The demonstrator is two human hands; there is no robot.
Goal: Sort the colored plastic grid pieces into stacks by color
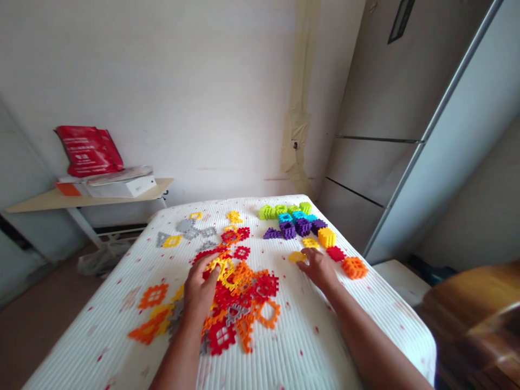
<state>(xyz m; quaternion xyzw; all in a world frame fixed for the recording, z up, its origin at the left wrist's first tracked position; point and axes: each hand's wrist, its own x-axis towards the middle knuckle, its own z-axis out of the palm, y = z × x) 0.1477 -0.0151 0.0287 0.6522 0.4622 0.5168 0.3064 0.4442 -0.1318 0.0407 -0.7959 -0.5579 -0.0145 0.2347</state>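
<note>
Flat notched plastic building tiles lie in a mixed pile of red, orange, yellow and grey on the white quilted cover. At the pile's upper left, my left hand point(200, 281) has its thumb and fingers closed around a yellow tile point(223, 269). My right hand point(319, 266) pinches the edge of another yellow tile point(297, 257), low over the cover. Just beyond it are a flat yellow tile point(311, 242) and a yellow stack point(326, 237). A red tile stack point(336, 253) and an orange stack point(355, 267) stand to the right of that hand.
Purple point(303, 226), blue point(298, 215) and green point(267, 212) stacks line the bed-like surface's far right. Grey tiles point(189, 228) are scattered at the far left. A side table point(162, 187) holds a red bag point(87, 151). A refrigerator point(365, 162) stands at the right.
</note>
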